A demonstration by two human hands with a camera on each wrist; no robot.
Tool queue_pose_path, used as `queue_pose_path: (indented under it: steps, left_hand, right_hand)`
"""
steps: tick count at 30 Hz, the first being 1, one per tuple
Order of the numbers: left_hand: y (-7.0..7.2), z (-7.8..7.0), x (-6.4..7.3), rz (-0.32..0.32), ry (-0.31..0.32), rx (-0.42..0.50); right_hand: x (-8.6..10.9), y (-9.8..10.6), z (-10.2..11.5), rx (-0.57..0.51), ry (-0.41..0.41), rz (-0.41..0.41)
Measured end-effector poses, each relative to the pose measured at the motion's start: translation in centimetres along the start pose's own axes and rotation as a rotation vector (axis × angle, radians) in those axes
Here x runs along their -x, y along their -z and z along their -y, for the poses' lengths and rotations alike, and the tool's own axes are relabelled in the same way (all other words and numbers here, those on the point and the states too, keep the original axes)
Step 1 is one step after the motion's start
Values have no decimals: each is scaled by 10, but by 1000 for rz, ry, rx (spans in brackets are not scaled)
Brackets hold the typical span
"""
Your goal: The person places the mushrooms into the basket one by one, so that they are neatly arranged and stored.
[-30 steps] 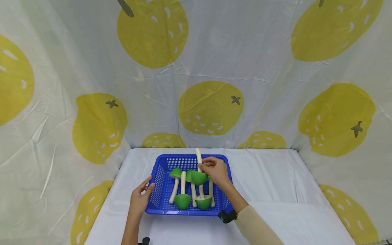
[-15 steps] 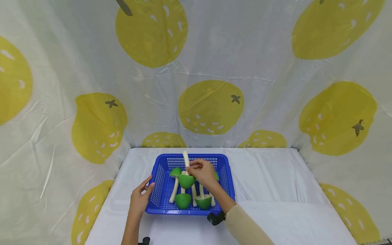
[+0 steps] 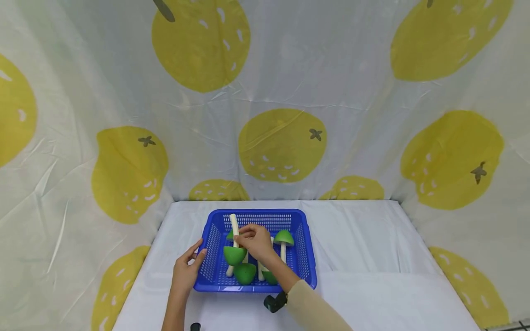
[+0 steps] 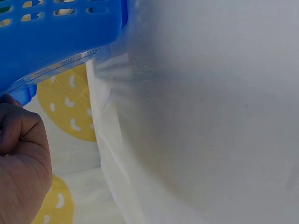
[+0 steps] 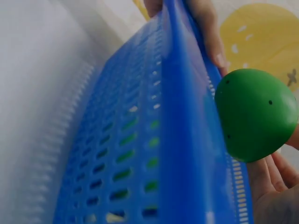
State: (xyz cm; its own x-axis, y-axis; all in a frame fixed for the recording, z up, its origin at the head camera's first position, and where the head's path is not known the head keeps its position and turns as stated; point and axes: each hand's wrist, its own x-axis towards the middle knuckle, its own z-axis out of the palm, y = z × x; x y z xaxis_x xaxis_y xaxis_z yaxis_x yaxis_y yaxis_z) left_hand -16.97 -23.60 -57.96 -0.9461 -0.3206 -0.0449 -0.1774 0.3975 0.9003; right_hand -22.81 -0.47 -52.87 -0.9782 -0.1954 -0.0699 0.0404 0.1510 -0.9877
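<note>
A blue plastic basket [image 3: 309, 250] with slotted walls holds several toy mushrooms with green caps and cream stems. My left hand [image 3: 185, 271] grips the basket's left rim between thumb and fingers; in the left wrist view that hand [image 4: 23, 163] is partly cut off. Over the left part of the basket, my right hand [image 3: 257, 244] pinches the stem of one mushroom [image 3: 233, 256], its cap pointing down. The right wrist view shows this green cap [image 5: 256, 114] close up, dotted with small dark marks. My right hand and forearm hide some of the mushrooms below.
One mushroom [image 3: 284, 237] lies cap-up at the basket's right. Another green cap [image 3: 244, 274] sits near the front wall. White cloth [image 3: 356, 239] covers the table around the basket, and a lemon-print curtain [image 3: 352, 142] rises behind and at both sides.
My right hand has carried the mushroom leftward across the basket and a little lower, uncovering the mushroom at the right. My left hand has stayed on the rim.
</note>
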Motion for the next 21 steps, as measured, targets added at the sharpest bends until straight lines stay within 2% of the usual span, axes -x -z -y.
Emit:
queue_pose_path:
  steps: [6,10,16,21]
  left_hand:
    - [2,2,0,26,19,11]
    - [1,1,-1,13,34,21]
    - [1,-1,-1,5,15,24]
    - [2,-2,1,15,24,37]
  right_hand:
    - [0,-19,-8,1,4,2]
    - [-1,-28,-11,12,8,0]
    - [0,-37,-16,68,10,-22]
    - [-1,-44,-23,123,1,-39]
